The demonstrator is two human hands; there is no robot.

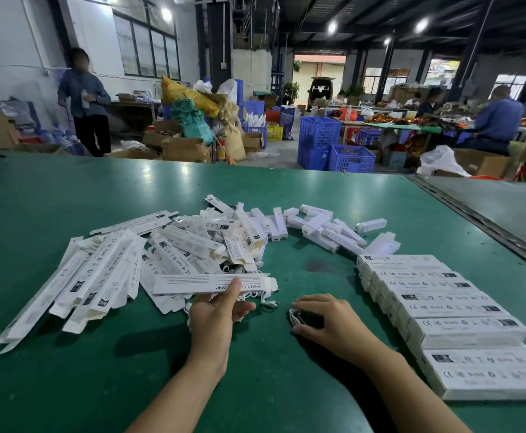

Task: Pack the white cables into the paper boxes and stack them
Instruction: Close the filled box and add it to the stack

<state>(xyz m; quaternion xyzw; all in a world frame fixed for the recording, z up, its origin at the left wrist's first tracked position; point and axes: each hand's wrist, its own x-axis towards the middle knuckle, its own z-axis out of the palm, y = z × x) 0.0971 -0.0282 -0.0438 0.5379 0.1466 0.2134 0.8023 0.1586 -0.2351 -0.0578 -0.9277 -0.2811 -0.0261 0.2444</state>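
Left hand (pixel 215 310) pinches long paper box (pixel 215 284), thumb on top, near front edge of worktop (pixel 68 198). Right hand (pixel 327 317) curled over coiled white cable (pixel 293 317) lying on worktop, just beside. Loose box pile (pixel 114 270) left of centre. Packed box stack (pixel 443 310) along right edge.

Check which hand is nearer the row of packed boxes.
Right. The right hand grips a white cable just left of the row of packed boxes, not touching it. The left hand is farther left, holding a paper box by the loose pile.
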